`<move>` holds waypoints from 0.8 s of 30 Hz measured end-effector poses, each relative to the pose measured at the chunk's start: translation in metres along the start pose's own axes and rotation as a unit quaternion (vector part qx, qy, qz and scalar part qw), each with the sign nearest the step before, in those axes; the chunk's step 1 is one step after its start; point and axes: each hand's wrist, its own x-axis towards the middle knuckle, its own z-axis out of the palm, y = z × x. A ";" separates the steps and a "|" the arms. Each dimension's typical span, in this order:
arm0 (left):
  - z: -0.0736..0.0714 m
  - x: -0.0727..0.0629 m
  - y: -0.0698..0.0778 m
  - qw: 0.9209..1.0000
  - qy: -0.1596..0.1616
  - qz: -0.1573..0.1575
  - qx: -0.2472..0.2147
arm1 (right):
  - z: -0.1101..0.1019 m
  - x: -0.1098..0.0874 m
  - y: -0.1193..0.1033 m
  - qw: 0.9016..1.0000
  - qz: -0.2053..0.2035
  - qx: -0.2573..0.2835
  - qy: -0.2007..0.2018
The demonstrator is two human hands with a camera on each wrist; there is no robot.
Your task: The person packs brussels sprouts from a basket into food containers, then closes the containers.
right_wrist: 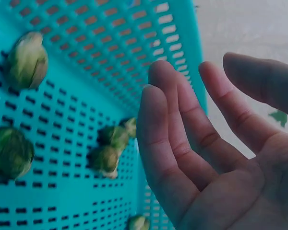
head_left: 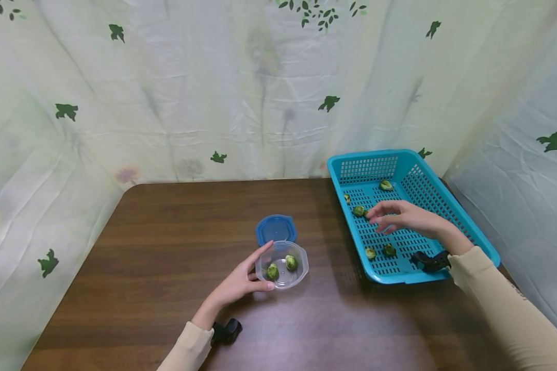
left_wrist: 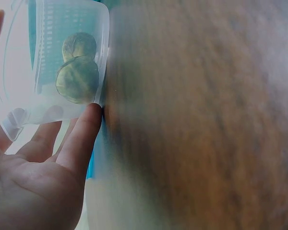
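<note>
My left hand point(head_left: 241, 281) holds a small clear plastic container point(head_left: 301, 273) by its left side, thumb and fingers spread around the wall. Two Brussels sprouts point(head_left: 291, 263) lie inside it; through the wall in the left wrist view one sprout point(left_wrist: 78, 80) overlaps the other. Over the blue basket point(head_left: 369, 275), my right hand point(head_left: 408, 216) hovers with fingers loosely bent and nothing between them. Several sprouts point(head_left: 386, 185) are scattered on the basket floor, and a pair point(right_wrist: 105, 158) sits close together near the fingertips in the right wrist view.
A blue lid point(head_left: 276, 229) lies just behind the clear container, partly overlapped by it in the head view. The brown wooden table point(head_left: 176, 247) ends at a leaf-patterned curtain point(head_left: 181, 103) behind. The basket's raised walls stand at the table's right side.
</note>
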 end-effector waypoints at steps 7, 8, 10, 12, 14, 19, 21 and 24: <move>0.000 0.000 -0.002 1.000 0.000 0.000 -0.002 | -0.008 -0.001 0.011 1.000 0.007 -0.024 -0.013; 0.000 0.000 -0.002 1.000 0.001 0.000 -0.001 | -0.009 -0.001 0.012 0.999 0.010 -0.026 -0.016; 0.000 0.000 -0.002 1.000 0.001 0.001 -0.002 | -0.011 -0.001 0.014 0.999 0.016 -0.028 -0.018; 0.000 0.000 -0.002 1.000 0.000 0.000 -0.003 | -0.012 -0.001 0.016 0.999 0.021 -0.025 -0.020; 0.000 0.000 -0.002 1.000 0.000 -0.002 -0.003 | -0.014 -0.001 0.018 0.999 0.024 -0.024 -0.021; 0.000 0.000 -0.001 1.000 0.000 -0.004 -0.003 | -0.016 -0.001 0.022 0.999 0.022 -0.023 -0.029; 0.000 0.000 -0.001 1.000 0.000 -0.003 -0.003 | -0.017 -0.002 0.023 0.999 0.019 -0.022 -0.034; 0.000 0.000 -0.001 1.000 0.000 -0.005 -0.002 | -0.019 -0.003 0.025 0.999 0.022 -0.023 -0.040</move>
